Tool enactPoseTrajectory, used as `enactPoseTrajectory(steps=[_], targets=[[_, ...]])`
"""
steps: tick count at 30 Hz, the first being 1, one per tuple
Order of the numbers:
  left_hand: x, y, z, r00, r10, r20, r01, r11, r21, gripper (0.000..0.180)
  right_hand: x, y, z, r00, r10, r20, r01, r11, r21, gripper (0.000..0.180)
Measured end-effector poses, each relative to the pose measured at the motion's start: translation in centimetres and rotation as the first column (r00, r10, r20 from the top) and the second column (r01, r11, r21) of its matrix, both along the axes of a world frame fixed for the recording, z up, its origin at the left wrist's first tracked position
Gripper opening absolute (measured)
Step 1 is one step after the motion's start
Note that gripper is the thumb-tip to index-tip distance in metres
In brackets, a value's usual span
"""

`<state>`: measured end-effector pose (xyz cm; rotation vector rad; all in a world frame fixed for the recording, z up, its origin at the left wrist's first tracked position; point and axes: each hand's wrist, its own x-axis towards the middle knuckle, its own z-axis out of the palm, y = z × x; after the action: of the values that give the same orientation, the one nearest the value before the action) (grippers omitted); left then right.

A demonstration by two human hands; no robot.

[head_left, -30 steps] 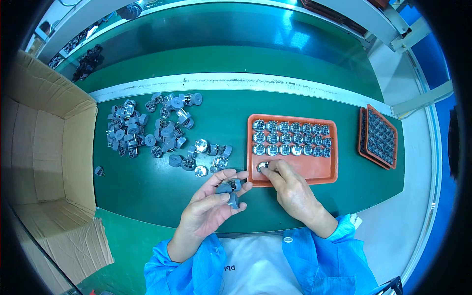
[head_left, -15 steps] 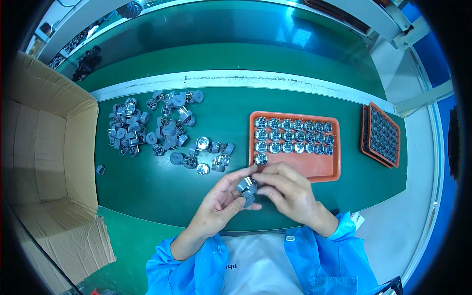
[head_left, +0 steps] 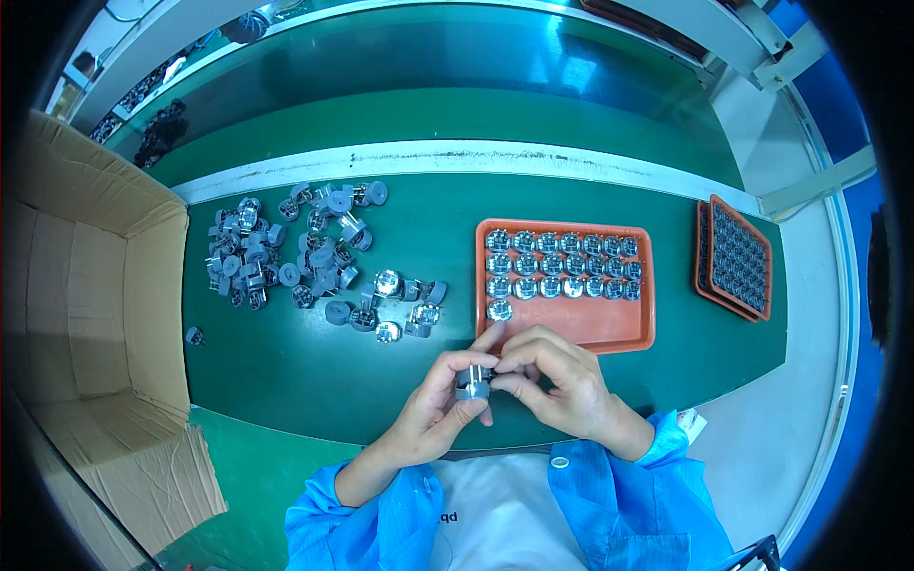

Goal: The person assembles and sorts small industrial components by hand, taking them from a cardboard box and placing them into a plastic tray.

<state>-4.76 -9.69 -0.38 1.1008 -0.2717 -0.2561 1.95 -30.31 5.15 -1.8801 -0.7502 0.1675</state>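
My left hand grips a grey round part with metal prongs, held between thumb and fingers in front of my body. Its two shiny prongs point away from me. Against the right side of this part, my right hand has thumb and forefinger pinched together. A small dark bit shows at those fingertips, too small to name. Just beyond my hands lies an orange tray with rows of similar round parts, shiny side up. A single one sits at the left of its nearest row.
Loose grey parts are heaped on the green table to the left. An open cardboard box stands at the left edge. Two stacked filled trays lie far right. A white ledge borders the table's back.
The grey part in my left hand has turned so its prongs now stand away from me. My left fingers have closed further round it, and my right fingertips have shifted slightly along its side.
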Motion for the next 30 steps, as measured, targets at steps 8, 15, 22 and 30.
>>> enactPoseTrajectory(steps=[8,15,22,30], targets=[[-0.5,0.4,-1.5,0.998,-0.015,0.064,0.008,0.995,0.102,0.036,0.8,-0.8,-0.9,0.991,0.060,0.117,-0.046,0.992,-0.120,0.016],[0.0,1.0,0.0,0.929,0.032,-0.369,-0.135,0.957,-0.256,0.034,1.7,-0.4,-1.2,0.991,-0.120,0.060,0.125,0.988,-0.089,0.011],[-0.1,1.0,-0.3,0.972,0.152,-0.179,-0.161,0.986,-0.040,0.049,0.9,0.3,-1.2,0.994,-0.057,0.089,0.064,0.994,-0.084,0.016],[0.2,0.8,0.2,0.960,0.279,0.001,-0.261,0.898,0.354,0.024,0.5,0.5,-1.4,0.975,0.044,0.216,-0.021,0.994,-0.111,0.016]])
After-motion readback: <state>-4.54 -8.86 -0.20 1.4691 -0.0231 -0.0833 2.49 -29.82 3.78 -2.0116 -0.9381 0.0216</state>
